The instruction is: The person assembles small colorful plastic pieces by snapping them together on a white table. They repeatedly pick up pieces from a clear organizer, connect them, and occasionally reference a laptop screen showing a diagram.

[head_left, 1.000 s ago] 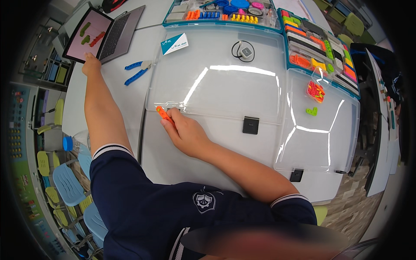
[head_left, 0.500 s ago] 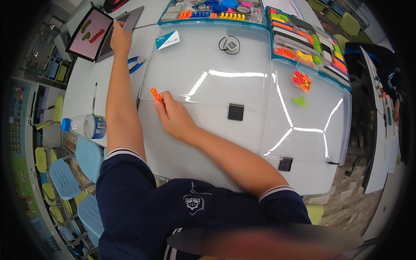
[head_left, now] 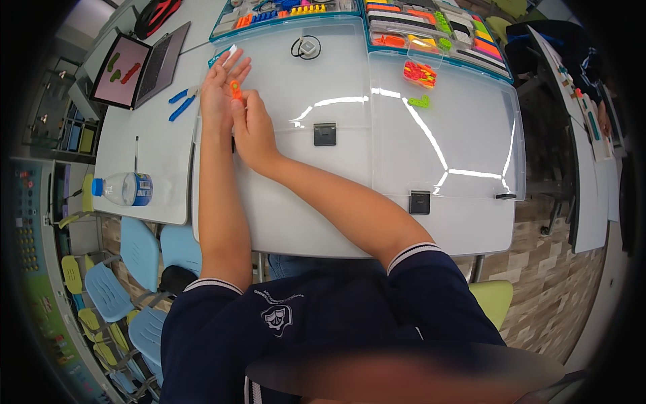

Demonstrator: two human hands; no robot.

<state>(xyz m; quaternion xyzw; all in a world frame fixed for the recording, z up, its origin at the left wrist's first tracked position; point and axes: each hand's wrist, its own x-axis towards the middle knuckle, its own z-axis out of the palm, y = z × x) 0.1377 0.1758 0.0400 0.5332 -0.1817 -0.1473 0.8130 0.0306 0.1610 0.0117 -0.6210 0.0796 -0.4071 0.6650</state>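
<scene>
My right hand (head_left: 256,135) pinches a small orange plastic building piece (head_left: 235,90) between thumb and fingers. Right beside it, palm turned up and fingers spread, my left hand (head_left: 215,94) is open, and the orange piece is over or against its palm; whether they touch I cannot tell. Both hands are above the left edge of a clear plastic lid (head_left: 282,87). A teal-and-white card (head_left: 222,56) shows partly behind my left fingers. To the left, an open laptop (head_left: 124,73) displays green and red part shapes on a pink background.
Blue-handled pliers (head_left: 180,104), a pen (head_left: 136,155) and a plastic bottle (head_left: 124,188) lie on the left table. Farther right are a green piece (head_left: 419,102), a small box of red and yellow pins (head_left: 420,74) and a cabled grey module (head_left: 307,47). Sorted parts trays (head_left: 437,34) line the back.
My left hand has left the laptop and come back beside my right hand, opening. The orange piece, still in my right hand, is now at the left palm. The view has shifted.
</scene>
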